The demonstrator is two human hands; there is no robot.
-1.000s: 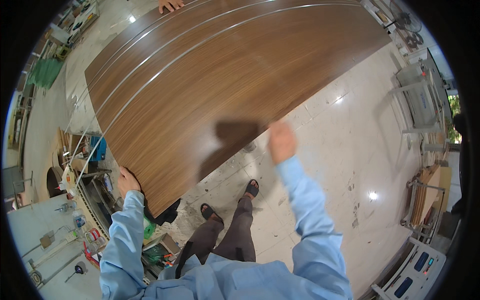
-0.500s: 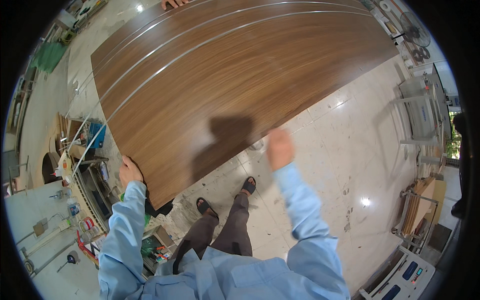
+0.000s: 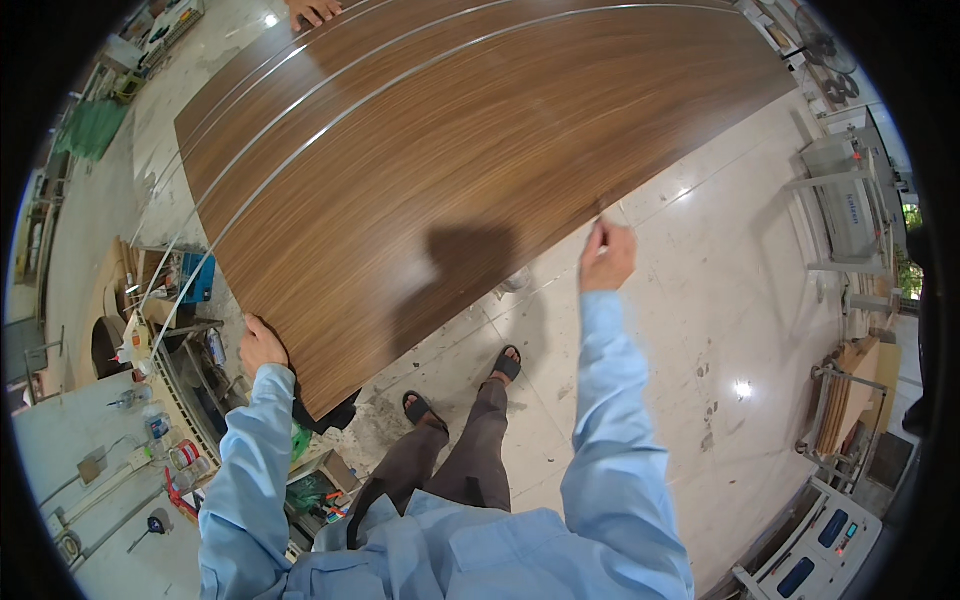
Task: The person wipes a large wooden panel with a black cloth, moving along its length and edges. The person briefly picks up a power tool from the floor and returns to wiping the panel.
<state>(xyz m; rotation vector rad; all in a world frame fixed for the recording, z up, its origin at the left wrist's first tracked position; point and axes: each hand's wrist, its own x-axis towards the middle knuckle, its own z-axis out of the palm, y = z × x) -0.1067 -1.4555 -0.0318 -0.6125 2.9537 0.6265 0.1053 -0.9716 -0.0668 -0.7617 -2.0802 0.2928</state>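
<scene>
A large brown wood-grain panel [image 3: 460, 190] spreads out in front of me. My left hand [image 3: 262, 345] grips its left edge close to the near corner. My right hand [image 3: 608, 256] is closed, its fingertips together right at the panel's near long edge; anything pinched in it is too small to make out. Long thin silver strips [image 3: 330, 124] lie across the panel's far part, their left ends sticking out past its side. At the far left edge, another person's hand [image 3: 314, 12] rests on the panel.
On the left, a cluttered bench [image 3: 185, 390] holds bottles and tools, with a blue box [image 3: 197, 277] beyond it. A fan [image 3: 822, 40] stands at the far right. Along the right are a grey metal-framed machine [image 3: 845, 200], stacked boards [image 3: 850, 395] and a white control panel [image 3: 825, 545].
My right hand has moved right and away from me along the panel's near edge. My left hand keeps its grip. The other person's hand shows farther onto the panel.
</scene>
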